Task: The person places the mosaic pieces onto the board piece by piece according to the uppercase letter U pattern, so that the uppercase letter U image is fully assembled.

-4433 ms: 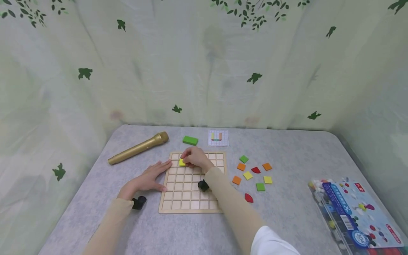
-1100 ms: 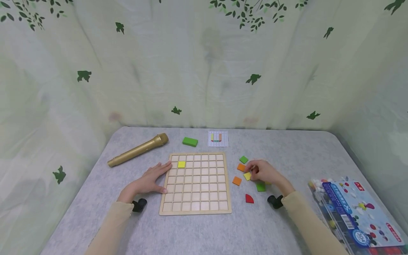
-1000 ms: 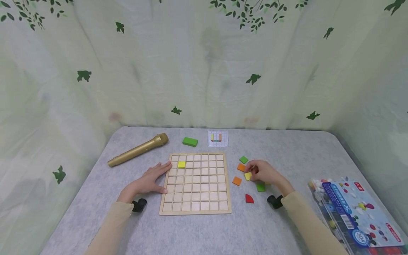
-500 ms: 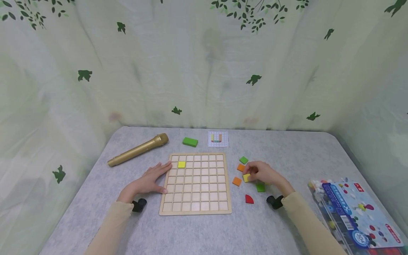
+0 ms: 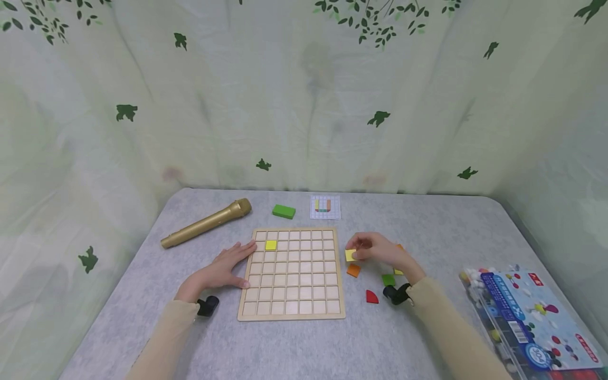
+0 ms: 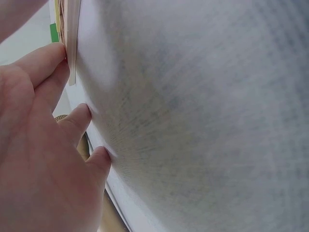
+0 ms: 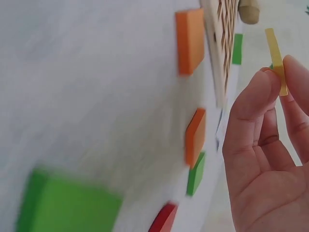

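Observation:
Between thumb and fingertip my right hand [image 5: 380, 250] pinches a yellow square tile [image 5: 350, 255], just off the right edge of the wooden grid board [image 5: 243, 311]. The right wrist view shows that tile [image 7: 275, 55] edge-on, raised above the table. Another yellow tile [image 5: 271, 245] lies in a cell near the board's upper left. My left hand [image 5: 223, 269] rests with spread fingers against the board's left edge; in the left wrist view its fingertips touch the board's side and the tabletop.
Right of the board lie an orange tile [image 5: 353, 271], a green tile [image 5: 388, 279] and a red quarter-round piece [image 5: 372, 296]. Behind it are a green block [image 5: 283, 211], a printed pattern card [image 5: 325, 207] and a gold microphone [image 5: 206, 223]. A plastic box [image 5: 537, 322] stands far right.
My right hand has picked the yellow tile out of the loose pieces and moved left with it toward the board. Earlier it was at the board beside the other yellow tile. The left hand stays put.

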